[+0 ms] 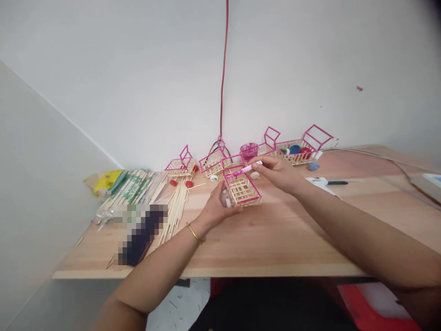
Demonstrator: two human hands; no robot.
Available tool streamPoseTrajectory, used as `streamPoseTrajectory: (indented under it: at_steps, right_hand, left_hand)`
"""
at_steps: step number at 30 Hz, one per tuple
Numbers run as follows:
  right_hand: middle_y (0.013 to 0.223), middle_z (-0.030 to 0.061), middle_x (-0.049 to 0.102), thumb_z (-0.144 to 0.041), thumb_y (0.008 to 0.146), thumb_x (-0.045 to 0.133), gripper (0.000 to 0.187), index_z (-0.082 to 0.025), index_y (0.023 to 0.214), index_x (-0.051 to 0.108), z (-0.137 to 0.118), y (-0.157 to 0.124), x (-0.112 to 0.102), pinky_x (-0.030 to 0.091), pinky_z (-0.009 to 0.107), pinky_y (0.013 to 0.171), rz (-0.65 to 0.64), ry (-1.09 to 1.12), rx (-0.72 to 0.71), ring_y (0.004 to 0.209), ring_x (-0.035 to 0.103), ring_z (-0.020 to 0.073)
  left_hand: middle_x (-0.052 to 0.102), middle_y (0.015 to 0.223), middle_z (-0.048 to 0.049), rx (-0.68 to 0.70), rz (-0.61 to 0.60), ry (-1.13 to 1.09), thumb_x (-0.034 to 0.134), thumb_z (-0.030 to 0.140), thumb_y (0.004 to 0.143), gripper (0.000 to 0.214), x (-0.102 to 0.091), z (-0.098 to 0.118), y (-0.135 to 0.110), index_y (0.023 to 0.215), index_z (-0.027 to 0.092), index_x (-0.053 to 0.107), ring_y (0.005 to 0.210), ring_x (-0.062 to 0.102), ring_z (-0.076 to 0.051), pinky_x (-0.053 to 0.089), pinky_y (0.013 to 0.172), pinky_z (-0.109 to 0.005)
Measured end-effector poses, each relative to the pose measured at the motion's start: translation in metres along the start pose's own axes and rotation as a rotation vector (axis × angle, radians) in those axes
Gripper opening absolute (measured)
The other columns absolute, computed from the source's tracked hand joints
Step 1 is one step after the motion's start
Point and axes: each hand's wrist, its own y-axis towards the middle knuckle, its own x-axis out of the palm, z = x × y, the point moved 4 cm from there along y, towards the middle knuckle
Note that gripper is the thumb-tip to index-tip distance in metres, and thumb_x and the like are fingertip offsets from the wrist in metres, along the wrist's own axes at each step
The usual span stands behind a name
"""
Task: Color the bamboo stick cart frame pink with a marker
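1. Evidently grasped one small openwork stick basket with pink rims (pixel 243 189) in the left hand (pixel 217 207), with thumb along its near edge; wore one gold-coloured bangle (pixel 195 233) on that wrist.
2. Pinched one slim white-handled brush with a pink-coated tip (pixel 245 169) between thumb and fingers of the right hand (pixel 278 174); aimed the tip at the basket's far-left rim.
3. Held that basket over the middle of one pale wooden tabletop (pixel 275 239); could not tell about contact with the wood.
4. Counted four more pink-trimmed baskets toward the wall: a left basket (pixel 181 172), a middle basket (pixel 212 169), a partly hidden basket (pixel 266 148) and a right basket (pixel 301 159).
5. Saw one pink-stained cup (pixel 249 151) between the middle and partly hidden ones.
6. Found two red round caps (pixel 189 184) in front of the left basket, and one pale blue round piece (pixel 313 166) beside the right one.
7. Noted, at the left, one spread of bare wooden sticks (pixel 176 207), too overlapped to count, and one yellow plastic bag (pixel 108 182).
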Motion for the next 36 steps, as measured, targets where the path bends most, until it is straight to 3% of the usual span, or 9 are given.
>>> streamPoseTrajectory:
  at_steps: [7, 17, 25, 36]
  right_hand:
    - [0.087, 0.0039, 0.074, -0.053, 0.086, 0.059, 0.037, -0.022, 0.099, 0.075, 0.009, 0.006, 0.008, 0.048, 0.033, 0.07, 0.003, 0.045, -0.012, 0.078, 0.063, 0.0207]
    - [0.096, 0.005, 0.075, -0.051, 0.089, 0.058, 0.035, -0.024, 0.101, 0.076, -0.001, -0.011, 0.002, 0.048, 0.035, 0.079, -0.109, 0.025, -0.042, 0.09, 0.065, 0.0233]
    - [0.1, 0.0051, 0.075, -0.053, 0.089, 0.058, 0.037, -0.024, 0.103, 0.075, 0.004, -0.007, 0.004, 0.049, 0.035, 0.082, -0.059, 0.048, -0.056, 0.092, 0.066, 0.0238]
    - [0.098, 0.005, 0.075, -0.054, 0.088, 0.059, 0.036, -0.025, 0.099, 0.076, -0.002, -0.027, -0.004, 0.049, 0.034, 0.076, -0.111, -0.01, 0.021, 0.088, 0.066, 0.0231]
  left_hand:
    - [0.055, 0.14, -0.0121, -0.003, 0.002, -0.003, 0.089, 0.031, 0.059, 0.09, 0.0, -0.003, 0.001, 0.138, 0.021, 0.047, 0.134, 0.049, -0.031, 0.036, 0.116, -0.048]
    - [0.056, 0.139, -0.0114, -0.004, 0.004, 0.04, 0.089, 0.032, 0.058, 0.087, -0.002, -0.005, 0.001, 0.135, 0.021, 0.05, 0.133, 0.049, -0.031, 0.036, 0.116, -0.047]
    - [0.056, 0.139, -0.0113, -0.016, -0.007, -0.011, 0.089, 0.029, 0.058, 0.088, 0.0, -0.003, 0.002, 0.136, 0.021, 0.048, 0.133, 0.05, -0.03, 0.035, 0.116, -0.048]
    - [0.054, 0.143, -0.011, 0.016, 0.01, 0.076, 0.089, 0.03, 0.059, 0.092, -0.003, -0.004, 0.001, 0.14, 0.022, 0.046, 0.137, 0.046, -0.03, 0.032, 0.118, -0.049]
